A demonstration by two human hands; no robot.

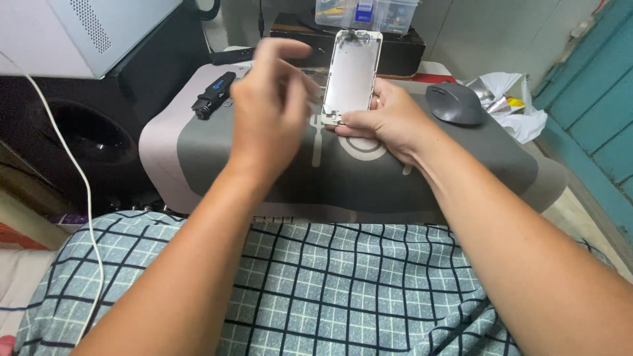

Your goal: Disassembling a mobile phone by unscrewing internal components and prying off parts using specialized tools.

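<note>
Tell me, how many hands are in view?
2. The left hand is raised over the grey mat; the right hand holds the phone panel upright by its lower end.

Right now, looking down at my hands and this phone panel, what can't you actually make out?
All in the head view:
- Left hand: motion-blurred; whether its fingers pinch anything is unclear.
- Phone panel: its lower edge is hidden by the right hand; the parts at its top are too small.
- Plastic organiser box: cut off by the top edge.
- Black gadget on the mat: too small to identify.
</note>
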